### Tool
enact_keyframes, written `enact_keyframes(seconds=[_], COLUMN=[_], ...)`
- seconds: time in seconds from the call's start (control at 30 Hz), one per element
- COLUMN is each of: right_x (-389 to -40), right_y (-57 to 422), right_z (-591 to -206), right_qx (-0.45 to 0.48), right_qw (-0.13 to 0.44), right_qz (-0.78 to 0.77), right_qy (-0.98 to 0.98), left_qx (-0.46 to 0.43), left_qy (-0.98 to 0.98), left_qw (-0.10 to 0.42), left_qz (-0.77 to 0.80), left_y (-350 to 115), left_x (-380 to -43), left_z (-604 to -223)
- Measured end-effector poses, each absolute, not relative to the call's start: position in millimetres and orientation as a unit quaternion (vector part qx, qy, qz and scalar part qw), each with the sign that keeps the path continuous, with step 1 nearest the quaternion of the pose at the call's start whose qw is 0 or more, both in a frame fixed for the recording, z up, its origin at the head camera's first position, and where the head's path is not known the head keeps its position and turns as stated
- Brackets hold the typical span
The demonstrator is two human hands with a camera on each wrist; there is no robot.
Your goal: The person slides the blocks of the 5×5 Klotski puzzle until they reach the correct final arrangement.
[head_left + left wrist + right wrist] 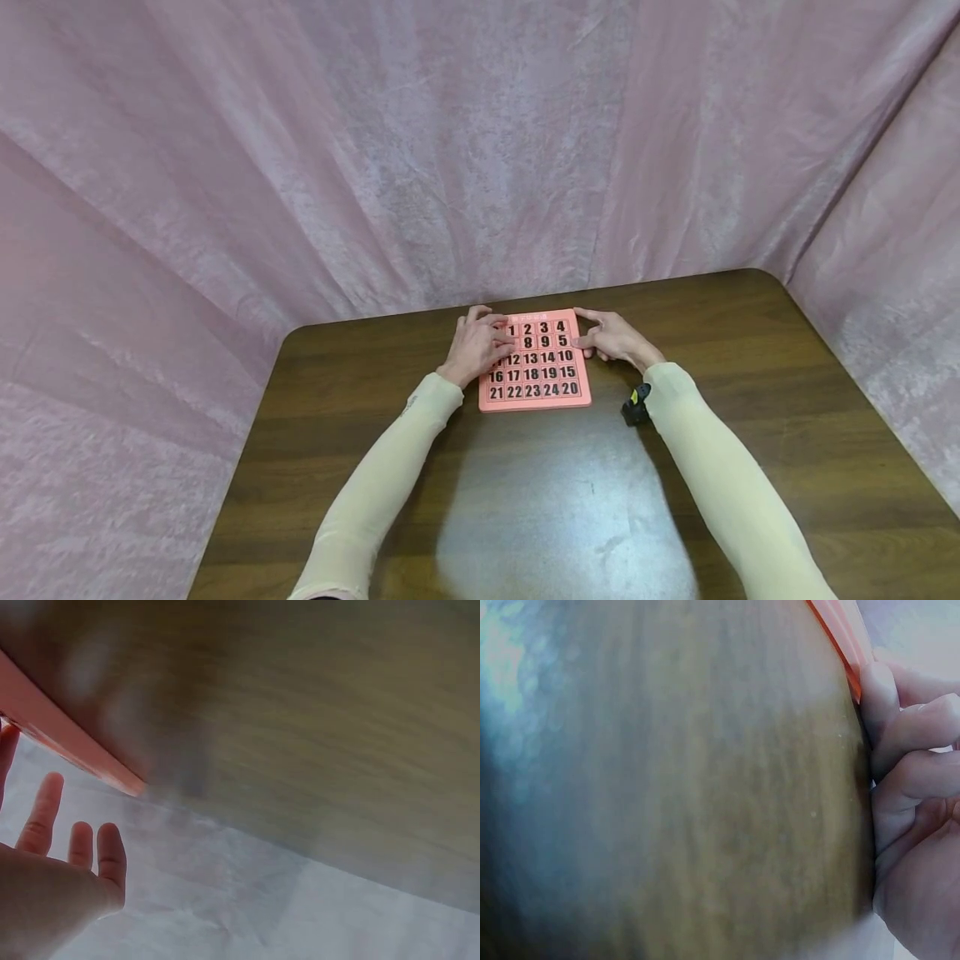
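Observation:
A pink number slide puzzle (531, 383) lies flat on the wooden table, its square tiles marked with black numerals. My left hand (474, 343) reaches over its upper left part, fingertips on the tiles, and hides several numbers there. In the left wrist view the fingers of that hand (52, 892) are fairly straight beside the pink edge (75, 742). My right hand (611, 336) holds the upper right edge, with the index finger at the corner and the thumb lower on the side. Its other fingers (911, 780) are curled against the tabletop.
The brown wooden table (337, 450) has rounded far corners. Pink velvet curtains (480, 150) hang behind it and at both sides. A black device (636, 406) is at the right wrist.

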State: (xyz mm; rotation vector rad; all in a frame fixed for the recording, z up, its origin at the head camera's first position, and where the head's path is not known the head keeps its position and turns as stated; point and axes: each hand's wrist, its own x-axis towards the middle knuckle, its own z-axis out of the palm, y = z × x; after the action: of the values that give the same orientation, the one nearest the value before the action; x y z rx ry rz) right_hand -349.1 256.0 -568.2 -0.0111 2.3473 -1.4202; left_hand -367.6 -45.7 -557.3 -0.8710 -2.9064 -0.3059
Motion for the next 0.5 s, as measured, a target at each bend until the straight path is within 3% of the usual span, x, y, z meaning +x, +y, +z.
enact_keyframes(seconds=[0.27,0.5], right_x=[-348.9,-347.8], right_y=[255.3,252.2], right_z=[-566.2,-568.1], right_qx=[-0.003,-0.002], right_qw=[0.198,0.192], right_qz=[-0.508,-0.505], right_qy=[0.838,0.841], left_qx=[-0.264,-0.271], left_qy=[-0.954,-0.955], left_qw=[0.039,0.035], left_qz=[-0.134,-0.118], left_y=[-62.9,-47.4], left_x=[-366.1,-362.4], left_z=[-560.4,-557.4])
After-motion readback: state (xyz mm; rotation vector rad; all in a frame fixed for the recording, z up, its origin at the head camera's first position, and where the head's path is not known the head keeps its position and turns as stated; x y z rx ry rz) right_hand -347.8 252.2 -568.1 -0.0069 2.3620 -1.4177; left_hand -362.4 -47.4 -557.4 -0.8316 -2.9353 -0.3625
